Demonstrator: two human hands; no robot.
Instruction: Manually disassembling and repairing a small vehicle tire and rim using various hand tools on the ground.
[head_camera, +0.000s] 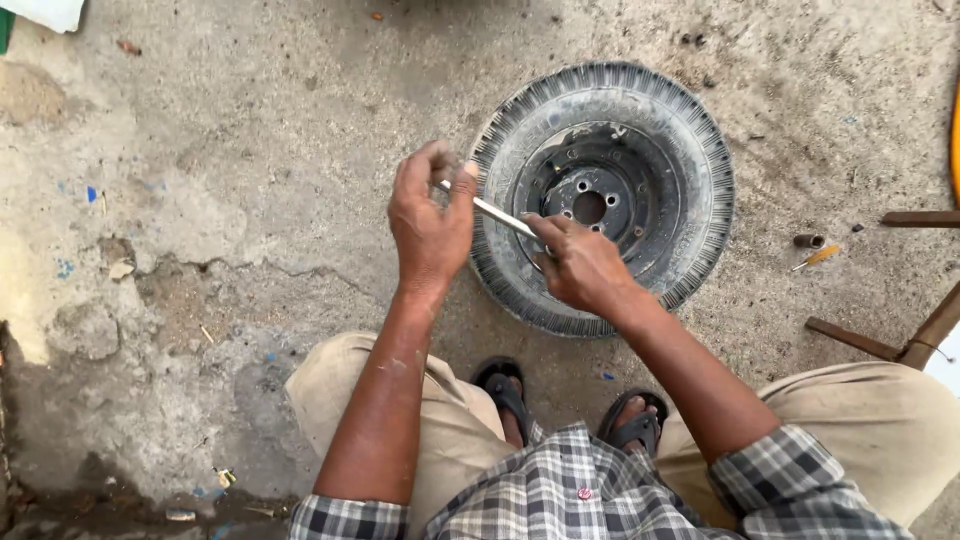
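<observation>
Spreading across the whole view is a rough, cracked concrete floor (200, 230), stained and dusted with grit. On it, just ahead of the squatting person's sandalled feet, a small black tyre on its steel rim (603, 195) lies flat, the hub with its ring of bolt holes facing up. Tan trousers and a checked shirt fill the bottom edge.

Both hands are closed on one thin metal bar (492, 211), a slim tyre lever by the look of it. The left hand (430, 215) grips the outer end beyond the tread, fist wrapped round it. The right hand (578, 265) clamps the inner end, low over the near sidewall, where the tip seems to meet the gap between rubber and rim — the tip itself is hidden under the fingers, so I cannot tell how deep it sits.

As a judgement: the bar is narrow and the wheel is loose on gritty concrete, so a hard pry could make the tip skid off the bead and drive the right knuckles into the rim edge, or spin the wheel toward the toes. A shallow bite could also pinch the rubber.

To the right lie rusty metal bars (905, 335), then a short dark metal sleeve (808, 241) just beside a yellow-handled small tool (820, 256).

No true container shows; the nearest thing to one is the dished rim well — it holds nothing but dirt.
</observation>
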